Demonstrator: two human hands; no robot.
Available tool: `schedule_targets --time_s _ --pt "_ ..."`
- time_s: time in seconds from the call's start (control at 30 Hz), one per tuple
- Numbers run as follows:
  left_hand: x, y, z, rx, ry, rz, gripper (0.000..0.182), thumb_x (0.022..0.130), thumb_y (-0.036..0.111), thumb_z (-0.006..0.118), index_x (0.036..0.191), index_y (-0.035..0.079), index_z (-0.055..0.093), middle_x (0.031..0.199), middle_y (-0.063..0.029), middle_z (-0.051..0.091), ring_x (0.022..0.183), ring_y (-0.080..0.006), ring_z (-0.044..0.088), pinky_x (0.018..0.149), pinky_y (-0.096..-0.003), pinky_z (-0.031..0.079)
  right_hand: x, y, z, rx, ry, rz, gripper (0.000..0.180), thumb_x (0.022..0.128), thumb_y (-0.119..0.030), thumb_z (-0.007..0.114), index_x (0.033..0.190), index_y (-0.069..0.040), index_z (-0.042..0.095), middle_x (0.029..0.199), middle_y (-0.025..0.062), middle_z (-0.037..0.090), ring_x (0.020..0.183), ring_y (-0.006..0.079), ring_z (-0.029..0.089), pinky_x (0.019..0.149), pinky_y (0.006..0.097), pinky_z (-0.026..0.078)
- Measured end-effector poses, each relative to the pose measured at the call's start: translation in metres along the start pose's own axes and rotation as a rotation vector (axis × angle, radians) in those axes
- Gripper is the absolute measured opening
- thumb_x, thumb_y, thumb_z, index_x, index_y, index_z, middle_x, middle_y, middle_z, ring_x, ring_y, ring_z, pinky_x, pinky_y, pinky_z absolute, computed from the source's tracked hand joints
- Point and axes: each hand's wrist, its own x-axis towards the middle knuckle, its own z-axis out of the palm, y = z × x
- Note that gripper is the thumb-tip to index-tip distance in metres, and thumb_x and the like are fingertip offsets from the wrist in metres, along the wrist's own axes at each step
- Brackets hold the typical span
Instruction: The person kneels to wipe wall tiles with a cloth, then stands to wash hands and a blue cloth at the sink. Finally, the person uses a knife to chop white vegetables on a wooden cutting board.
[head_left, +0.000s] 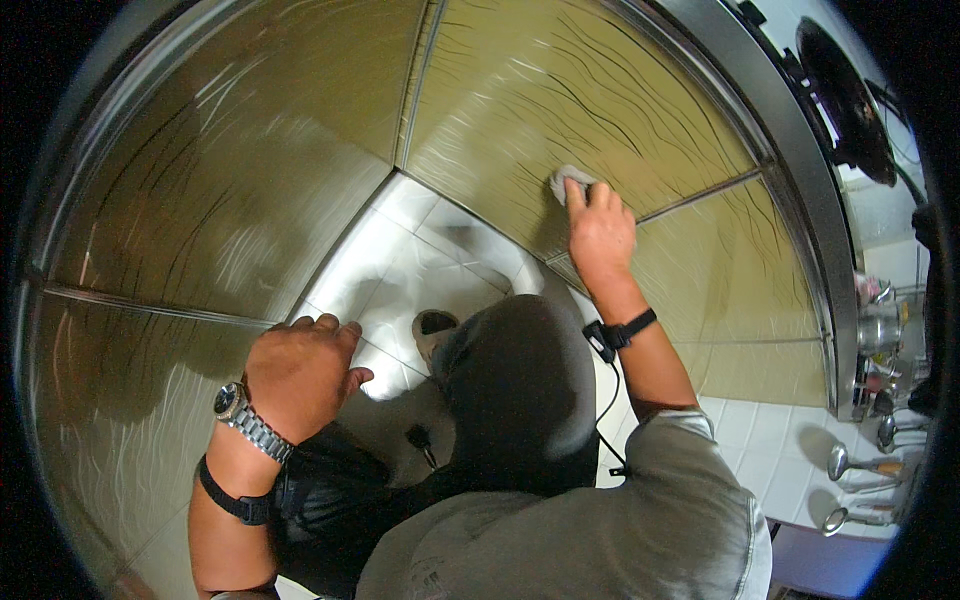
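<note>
My right hand (602, 231) grips a crumpled whitish cloth (567, 182) against a glossy olive cabinet front (525, 127) with a wavy grain. That arm is stretched forward, and a black strap with a cable circles its wrist. Nothing is in my left hand (300, 375); its palm faces down and its thumb stands apart from the fingers. It is near the lower edge of another olive cabinet front (187, 225), on the left; contact cannot be made out. A metal watch (255, 426) and a black strap are on the left wrist.
White floor tiles (390, 255) lie between the cabinet fronts and my bent leg (517, 375). A steel-coloured counter edge (814, 202) curves along the right, with a dark wok (840, 97) above it. Ladles (840, 461) and a metal pot (879, 330) are at far right.
</note>
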Motion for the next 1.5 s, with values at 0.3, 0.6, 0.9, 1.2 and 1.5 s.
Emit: schedule_targets --time_s 0.3,0.6,0.9,1.2,1.5 --pt "0.01 0.004 0.0 0.058 -0.076 0.028 0.053 0.104 0.042 0.086 0.144 0.008 0.077 0.121 -0.0189 0.08 0.114 -0.0426 0.08 0.094 -0.0544 0.065 0.026 -0.04 0.009 0.13 0.011 0.025 0.047 0.106 -0.019 0.067 0.152 -0.023 0.077 0.117 0.0072 0.069 0.111 0.0299 0.073 0.082 0.0466 0.062" --pt "0.003 0.001 0.003 0.041 -0.029 -0.008 0.053 0.104 0.042 0.086 0.144 0.009 0.077 0.121 -0.019 0.08 0.114 -0.0419 0.08 0.096 -0.0547 0.065 0.015 -0.02 0.001 0.186 -0.088 0.083 0.046 0.109 -0.019 0.066 0.154 -0.023 0.076 0.117 0.0123 0.068 0.11 0.0336 0.074 0.082 0.0482 0.065" --pt "0.004 0.001 0.002 0.048 -0.005 0.001 0.052 0.104 0.042 0.086 0.143 0.009 0.077 0.121 -0.019 0.08 0.114 -0.042 0.08 0.094 -0.0543 0.065 0.016 -0.029 -0.004 0.235 -0.205 0.211 0.048 0.108 -0.018 0.069 0.155 -0.021 0.075 0.119 0.0155 0.067 0.109 0.0374 0.075 0.082 0.0503 0.066" --pt "0.003 0.0 0.004 0.048 -0.04 0.024 0.052 0.103 0.043 0.086 0.142 0.01 0.077 0.121 -0.0188 0.081 0.113 -0.0421 0.08 0.095 -0.0541 0.065 0.016 -0.034 -0.003 0.349 -0.093 0.177 0.051 0.105 -0.015 0.071 0.156 -0.022 0.075 0.118 0.018 0.067 0.109 0.0397 0.075 0.084 0.0523 0.065" --pt "0.009 0.005 0.0 0.037 -0.022 0.026 0.048 0.102 0.042 0.087 0.137 0.011 0.078 0.121 -0.0176 0.082 0.114 -0.0411 0.08 0.095 -0.0538 0.066 0.029 -0.055 0.001 0.516 -0.151 0.271 0.049 0.109 -0.028 0.08 0.157 -0.024 0.075 0.122 0.0197 0.069 0.109 0.0424 0.075 0.085 0.0546 0.065"
